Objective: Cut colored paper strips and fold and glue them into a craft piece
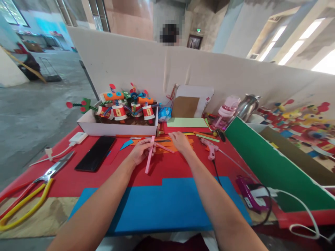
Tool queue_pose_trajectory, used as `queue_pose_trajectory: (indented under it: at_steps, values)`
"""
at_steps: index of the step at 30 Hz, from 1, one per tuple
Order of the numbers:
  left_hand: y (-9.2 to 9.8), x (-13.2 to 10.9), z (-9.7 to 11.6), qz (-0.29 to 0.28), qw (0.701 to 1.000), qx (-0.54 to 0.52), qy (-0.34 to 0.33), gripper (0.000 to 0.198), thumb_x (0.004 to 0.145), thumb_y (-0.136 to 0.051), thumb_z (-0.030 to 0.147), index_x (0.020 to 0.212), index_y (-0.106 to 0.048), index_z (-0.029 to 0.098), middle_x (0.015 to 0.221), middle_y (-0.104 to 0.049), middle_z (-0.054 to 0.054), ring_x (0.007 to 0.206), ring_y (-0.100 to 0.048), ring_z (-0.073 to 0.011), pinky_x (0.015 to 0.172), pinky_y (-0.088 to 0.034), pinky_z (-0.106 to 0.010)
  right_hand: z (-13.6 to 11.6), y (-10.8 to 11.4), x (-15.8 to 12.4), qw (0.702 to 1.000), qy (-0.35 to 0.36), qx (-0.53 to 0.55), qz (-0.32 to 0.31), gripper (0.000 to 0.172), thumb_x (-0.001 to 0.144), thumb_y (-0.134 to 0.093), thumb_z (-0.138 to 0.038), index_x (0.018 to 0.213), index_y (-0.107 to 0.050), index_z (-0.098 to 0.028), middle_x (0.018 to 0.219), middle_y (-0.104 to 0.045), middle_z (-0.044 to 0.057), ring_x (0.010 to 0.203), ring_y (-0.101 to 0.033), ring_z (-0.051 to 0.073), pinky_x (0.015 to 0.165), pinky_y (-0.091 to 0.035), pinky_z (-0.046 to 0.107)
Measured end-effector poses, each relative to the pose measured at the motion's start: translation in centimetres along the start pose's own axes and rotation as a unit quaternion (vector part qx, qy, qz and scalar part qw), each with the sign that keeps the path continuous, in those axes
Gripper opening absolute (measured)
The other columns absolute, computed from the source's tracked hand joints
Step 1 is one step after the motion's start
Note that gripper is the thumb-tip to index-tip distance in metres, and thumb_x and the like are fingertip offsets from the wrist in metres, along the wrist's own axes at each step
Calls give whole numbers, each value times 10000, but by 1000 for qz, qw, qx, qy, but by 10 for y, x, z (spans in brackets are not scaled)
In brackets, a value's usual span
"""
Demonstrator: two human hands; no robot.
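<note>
Pink paper strips (149,161) are pinched in my left hand (142,150), one hanging down toward me and another pointing right, over the red sheet (136,179). My right hand (179,142) is a little to the right, above orange paper strips (164,148); its fingers are bent, and whatever they hold, if anything, is too small to name. Nearer to me lies a blue sheet (162,205). A pink glue gun (210,148) rests to the right of my right hand.
Scissors (49,172) and a black phone (95,153) lie left. Behind stands a white box (117,129) of paper-cup figures. A green-sided box (272,170), purple device (248,195) and cables are right. A person's head (170,33) shows beyond the partition (125,59).
</note>
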State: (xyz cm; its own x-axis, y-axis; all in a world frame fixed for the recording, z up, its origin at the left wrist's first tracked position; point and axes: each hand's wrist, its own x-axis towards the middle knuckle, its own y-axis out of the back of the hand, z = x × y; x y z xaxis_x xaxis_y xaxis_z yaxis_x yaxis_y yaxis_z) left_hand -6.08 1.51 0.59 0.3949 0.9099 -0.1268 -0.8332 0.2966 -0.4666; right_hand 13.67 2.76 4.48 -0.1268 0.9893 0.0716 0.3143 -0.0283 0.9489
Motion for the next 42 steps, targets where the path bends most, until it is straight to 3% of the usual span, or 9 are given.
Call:
queue_pose_trajectory:
  at_steps: [6, 12, 20, 23, 26, 29, 34, 38, 42]
  values:
    - [-3, -1, 0, -13, 1000, -12, 4, 226, 638, -745, 277, 713, -573, 150, 534, -578, 11, 467, -535, -100, 450, -443, -208, 48, 0, 24, 992, -85, -53, -73, 177, 817, -624, -239, 951, -660, -130, 945, -700, 91, 827, -620, 157, 679, -406, 223]
    - [-3, -1, -1, -37, 999, 5, 22, 233, 632, -746, 291, 715, -589, 139, 561, -601, -10, 477, -553, -109, 449, -461, -215, 47, -5, 28, 991, -86, -46, -91, 98, 795, -622, -187, 875, -661, -146, 863, -710, 52, 736, -612, 128, 588, -376, 200]
    - [-4, -1, -1, -28, 1000, 1, 14, 242, 627, -752, 279, 711, -574, 138, 546, -593, 2, 467, -550, -102, 437, -458, -201, 40, 12, 16, 995, -82, 23, 50, 102, 853, -453, -171, 816, -547, -183, 939, -681, 97, 819, -614, 176, 668, -405, 251]
    - [-3, -1, -3, -25, 1000, -6, 5, 238, 642, -750, 277, 718, -572, 139, 547, -590, 7, 458, -552, -99, 439, -463, -199, 26, 11, -5, 939, -86, 310, 121, 17, 832, -451, -221, 820, -438, -219, 766, -654, 10, 590, -572, 121, 554, -414, 220]
    - [-2, -1, -3, -26, 1000, -4, 9, 222, 654, -743, 270, 717, -577, 137, 541, -592, 4, 459, -559, -103, 437, -461, -195, 3, -2, -30, 845, -87, 522, 76, 165, 786, -527, -318, 800, -384, -237, 620, -557, -71, 396, -372, 65, 401, -297, 171]
    - [-4, -3, -1, -20, 1000, 7, 19, 209, 662, -733, 271, 714, -584, 134, 525, -588, 4, 445, -552, -100, 425, -452, -188, -19, -18, -49, 806, -114, 581, -2, 277, 777, -569, -456, 752, -428, -219, 543, -445, -87, 376, -251, 36, 365, -173, 157]
    - [-5, -3, 1, -4, 999, 31, 39, 207, 650, -730, 268, 691, -575, 136, 515, -596, -2, 416, -534, -94, 409, -440, -184, -27, -27, -57, 734, -100, 642, -197, 671, 843, -185, -718, 745, -565, -174, 537, -423, -41, 390, -188, 45, 371, -78, 185]
    - [-10, -4, 1, -3, 996, 61, 62, 205, 652, -722, 269, 688, -566, 141, 504, -590, 1, 402, -520, -88, 400, -426, -177, -16, -30, -57, 748, -90, 632, -182, 602, 810, -398, -702, 526, -432, -173, 484, -316, -63, 407, -197, 41, 369, -100, 183]
    - [-18, -8, 1, -11, 993, 90, 72, 203, 677, -701, 291, 704, -560, 147, 492, -595, -4, 384, -502, -83, 392, -403, -171, -10, -30, -58, 706, -111, 687, -130, 532, 719, -575, -666, 568, -361, -203, 473, -321, -90, 399, -246, 43, 359, -213, 167]
